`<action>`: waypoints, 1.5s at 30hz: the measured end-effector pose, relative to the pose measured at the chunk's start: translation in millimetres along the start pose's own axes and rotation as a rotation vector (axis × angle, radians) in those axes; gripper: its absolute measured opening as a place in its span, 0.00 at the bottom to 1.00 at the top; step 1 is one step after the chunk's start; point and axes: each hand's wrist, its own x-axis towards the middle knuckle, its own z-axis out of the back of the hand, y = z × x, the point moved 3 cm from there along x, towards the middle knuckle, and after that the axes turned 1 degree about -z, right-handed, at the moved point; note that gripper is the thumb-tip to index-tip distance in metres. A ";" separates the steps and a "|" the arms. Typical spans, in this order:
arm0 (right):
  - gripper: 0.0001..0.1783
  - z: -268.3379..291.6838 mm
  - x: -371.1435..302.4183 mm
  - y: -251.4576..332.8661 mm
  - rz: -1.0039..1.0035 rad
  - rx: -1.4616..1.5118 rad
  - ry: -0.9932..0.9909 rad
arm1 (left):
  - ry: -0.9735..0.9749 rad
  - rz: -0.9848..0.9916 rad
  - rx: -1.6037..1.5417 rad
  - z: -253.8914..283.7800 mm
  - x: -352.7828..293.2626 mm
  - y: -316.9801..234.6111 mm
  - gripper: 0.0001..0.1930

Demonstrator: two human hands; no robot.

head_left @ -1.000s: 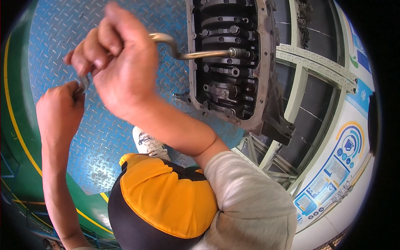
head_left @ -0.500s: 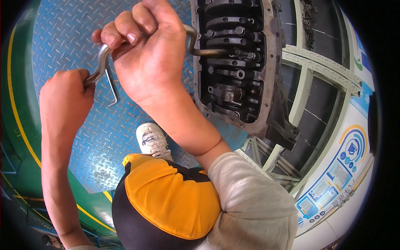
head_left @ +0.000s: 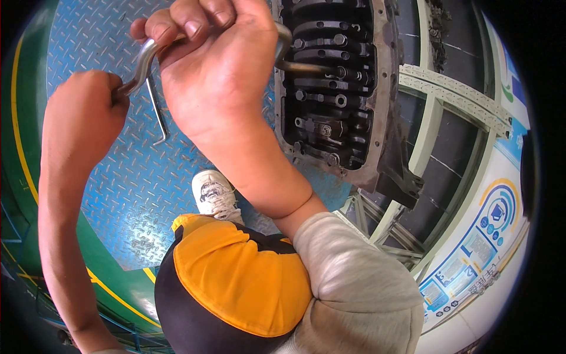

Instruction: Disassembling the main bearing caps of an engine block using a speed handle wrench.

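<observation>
A bent steel speed brace (head_left: pixel 141 66) runs sideways between my hands and the engine block (head_left: pixel 382 100). At its left end, my left hand (head_left: pixel 82 115) is closed around the handle. My right hand (head_left: pixel 215 74) wraps its fingers over the cranked middle part, palm facing me. The far end of the brace reaches into the open face of the block, where its dark socket (head_left: pixel 349 74) meets a bolt between the black bearing caps. Other bolt heads, such as one bolt (head_left: pixel 340 39), stand up in the caps nearby.
Pale metal framing (head_left: pixel 427 130) stands right of the block. Below my hands, a thin bent metal rod (head_left: pixel 157 112) shows against the blue tread-plate floor (head_left: pixel 118 194). My white shoe (head_left: pixel 213 192) rests on that plate. A printed board (head_left: pixel 471 259) curves along the right.
My left hand has moved up and a little left with the brace handle. The right hand has also risen slightly, and the crank has shifted with it.
</observation>
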 end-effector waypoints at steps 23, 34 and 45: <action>0.24 39.7 -83.4 2.0 0.049 -0.391 -0.388 | -0.180 -0.050 0.189 28.7 20.6 -10.4 0.07; 0.27 -22.7 4.2 45.0 -0.064 0.062 0.111 | -0.182 -0.149 0.182 23.5 -13.6 -30.3 0.04; 0.25 78.8 -56.3 -2.3 -0.007 -0.158 -0.510 | -0.263 -0.102 0.160 25.2 1.9 -28.3 0.06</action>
